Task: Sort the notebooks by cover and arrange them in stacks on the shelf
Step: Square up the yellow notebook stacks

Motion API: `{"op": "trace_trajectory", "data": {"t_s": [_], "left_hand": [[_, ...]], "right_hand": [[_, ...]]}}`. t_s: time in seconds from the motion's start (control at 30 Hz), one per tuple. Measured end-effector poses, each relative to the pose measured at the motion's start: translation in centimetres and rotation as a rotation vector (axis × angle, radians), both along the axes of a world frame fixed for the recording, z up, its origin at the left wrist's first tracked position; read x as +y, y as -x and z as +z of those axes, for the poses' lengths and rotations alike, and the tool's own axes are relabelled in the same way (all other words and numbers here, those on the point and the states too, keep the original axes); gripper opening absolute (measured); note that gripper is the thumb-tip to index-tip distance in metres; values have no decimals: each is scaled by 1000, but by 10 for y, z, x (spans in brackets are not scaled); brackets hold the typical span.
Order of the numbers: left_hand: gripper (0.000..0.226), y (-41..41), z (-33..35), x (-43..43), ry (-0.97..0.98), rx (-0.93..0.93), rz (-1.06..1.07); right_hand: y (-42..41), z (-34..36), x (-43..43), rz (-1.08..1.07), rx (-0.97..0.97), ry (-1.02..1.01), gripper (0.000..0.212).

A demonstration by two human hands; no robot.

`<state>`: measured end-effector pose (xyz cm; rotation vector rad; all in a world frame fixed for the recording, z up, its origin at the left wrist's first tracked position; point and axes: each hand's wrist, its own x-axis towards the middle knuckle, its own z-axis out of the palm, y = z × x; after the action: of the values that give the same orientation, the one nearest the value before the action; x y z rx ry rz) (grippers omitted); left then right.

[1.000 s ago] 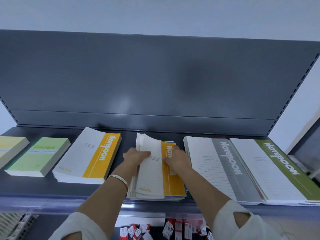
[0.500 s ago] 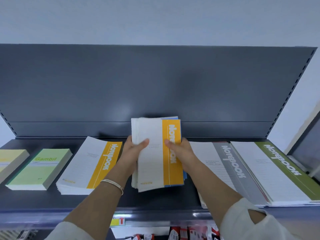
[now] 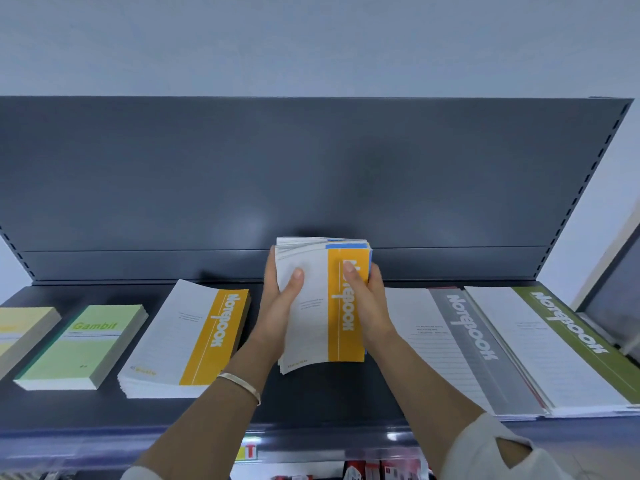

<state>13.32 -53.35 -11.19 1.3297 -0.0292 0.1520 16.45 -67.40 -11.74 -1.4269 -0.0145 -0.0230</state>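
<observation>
Orange-striped white notebook bundle (image 3: pixel 320 306), fanned edges

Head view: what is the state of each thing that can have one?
held notebooks: gripped by both hands, edges uneven
left hand: grips their left edge
right hand: grips their right edge
orange stack: lying flat
Gambit stack: lying flat
grey stack: lying flat
olive stack: lying flat

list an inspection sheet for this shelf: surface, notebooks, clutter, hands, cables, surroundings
surface: dark grey shelf, stacks in a row
job's things: mixed bundle, orange band on top, blue edges behind; orange-band stack, Gambit stack, yellow stack left of it; grey-band stack, green-band stack right of it
clutter: nothing seen
grippers: left hand and right hand grip the mixed bundle
cables: nothing seen
surroundings: back panel, pale wall, red packets below
</observation>
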Motion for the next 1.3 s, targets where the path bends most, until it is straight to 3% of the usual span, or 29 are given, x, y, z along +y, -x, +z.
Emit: {"op": "trace_trajectory", "data": {"t_s": [0.23,0.33,0.53,0.67,0.8,0.9,1.07,1.17,1.3], "left_hand": [[41,-17,29,-1,54,52,269],[20,-21,37,-9,12,108,318],[28,-23,38,-3,-25,63,276],[20,-19,32,-7,-22,43,272],[27,-18,30,-12,-37,114,299],[31,-20,28,-8,15,137,255],[69,-25,6,-1,51,143,76],[70,-25,-10,3,36,132,53],[77,-12,-42,1,-94,50,32]], "right_hand": [[-12,30,5,-116,-63,-14,30],[-14,33,12,-182,-88,20,14],[-14,34,7,-187,-122,-79,24],[-13,29,12,-237,-189,-2,9],[-15,25,10,-192,-173,18,7],[-12,14,4,-111,-79,-2,28],[0,-13,1,-23,-25,107,30],[3,-16,-3,15,-5,164,54],[8,-36,-4,23,25,233,46]]}}
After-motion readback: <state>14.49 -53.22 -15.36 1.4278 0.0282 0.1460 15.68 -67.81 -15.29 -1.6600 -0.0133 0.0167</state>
